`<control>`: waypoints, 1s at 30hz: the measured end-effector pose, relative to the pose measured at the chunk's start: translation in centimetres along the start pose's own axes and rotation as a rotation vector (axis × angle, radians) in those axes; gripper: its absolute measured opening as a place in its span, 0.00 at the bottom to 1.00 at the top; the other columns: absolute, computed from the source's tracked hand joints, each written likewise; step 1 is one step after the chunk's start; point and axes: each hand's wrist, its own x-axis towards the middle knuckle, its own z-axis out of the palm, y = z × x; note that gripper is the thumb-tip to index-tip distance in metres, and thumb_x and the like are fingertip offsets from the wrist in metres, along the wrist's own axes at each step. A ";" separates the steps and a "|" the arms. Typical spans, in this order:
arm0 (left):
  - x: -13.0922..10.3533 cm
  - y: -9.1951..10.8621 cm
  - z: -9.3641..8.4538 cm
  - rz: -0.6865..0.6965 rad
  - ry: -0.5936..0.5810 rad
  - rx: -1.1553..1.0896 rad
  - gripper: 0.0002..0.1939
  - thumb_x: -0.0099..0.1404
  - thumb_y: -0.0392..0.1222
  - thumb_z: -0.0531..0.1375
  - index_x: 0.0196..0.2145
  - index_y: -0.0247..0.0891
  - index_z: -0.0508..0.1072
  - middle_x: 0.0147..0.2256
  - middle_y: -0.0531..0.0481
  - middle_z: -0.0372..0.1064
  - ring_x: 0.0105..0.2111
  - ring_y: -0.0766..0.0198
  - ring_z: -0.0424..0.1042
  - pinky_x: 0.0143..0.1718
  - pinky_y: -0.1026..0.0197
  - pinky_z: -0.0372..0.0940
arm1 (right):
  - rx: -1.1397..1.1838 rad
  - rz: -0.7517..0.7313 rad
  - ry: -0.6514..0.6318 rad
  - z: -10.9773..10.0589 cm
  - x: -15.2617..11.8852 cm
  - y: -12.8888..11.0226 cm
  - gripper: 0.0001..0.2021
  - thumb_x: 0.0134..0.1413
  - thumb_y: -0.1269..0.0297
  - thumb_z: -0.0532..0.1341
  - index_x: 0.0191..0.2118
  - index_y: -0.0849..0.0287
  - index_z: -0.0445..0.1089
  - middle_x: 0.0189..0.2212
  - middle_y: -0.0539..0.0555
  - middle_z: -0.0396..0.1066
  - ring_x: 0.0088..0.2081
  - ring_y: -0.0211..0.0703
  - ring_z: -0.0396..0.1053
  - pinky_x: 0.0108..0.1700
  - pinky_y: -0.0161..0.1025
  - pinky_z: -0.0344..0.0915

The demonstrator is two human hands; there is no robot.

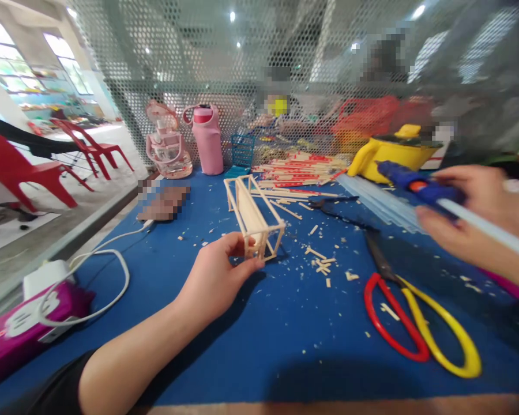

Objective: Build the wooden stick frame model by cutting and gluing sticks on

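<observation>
My left hand (222, 271) pinches the near lower end of a small boxy frame made of thin wooden sticks (255, 210), which sits on the blue tabletop. In my right hand (480, 213) is a blue glue gun (415, 180), with a long pale glue stick (488, 225) coming out of its back and its nozzle pointing left toward a yellow pot. Scissors (398, 282) with one red and one yellow handle lie below the right hand. Dark pliers (341, 210) rest behind them. Short cut stick pieces (322, 262) are scattered right of the frame.
Behind lie a pile of chopsticks in red wrappers (298, 170), clear glue sticks (380, 202) and the yellow pot (393, 153). Two bottles (208, 141) stand at a perforated metal screen (199, 52). Left are a phone (166, 203), a white cable (123, 265) and a purple power strip (38, 317).
</observation>
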 end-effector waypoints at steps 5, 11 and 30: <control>0.2 0.1 -0.1 -0.043 -0.072 0.075 0.12 0.59 0.42 0.60 0.41 0.41 0.75 0.41 0.50 0.77 0.41 0.56 0.75 0.43 0.55 0.66 | -0.006 -0.318 -0.262 1.1 1.4 0.2 0.23 0.61 0.67 0.49 0.59 0.75 0.56 0.51 0.76 0.68 0.48 0.59 0.71 0.46 0.48 0.62; 0.4 0.6 -0.1 -0.041 -0.093 0.114 0.09 0.60 0.41 0.58 0.37 0.42 0.76 0.38 0.53 0.78 0.39 0.56 0.75 0.43 0.57 0.65 | 0.062 -0.407 -0.403 4.1 1.3 -0.8 0.24 0.55 0.73 0.48 0.58 0.70 0.59 0.53 0.70 0.68 0.48 0.55 0.72 0.46 0.45 0.66; 0.5 0.1 0.0 0.000 -0.101 0.077 0.10 0.59 0.41 0.59 0.39 0.38 0.74 0.38 0.48 0.77 0.38 0.59 0.74 0.42 0.56 0.66 | 0.245 -0.729 -0.508 5.8 4.9 -9.4 0.07 0.48 0.73 0.61 0.29 0.57 0.77 0.31 0.52 0.77 0.35 0.41 0.74 0.38 0.33 0.65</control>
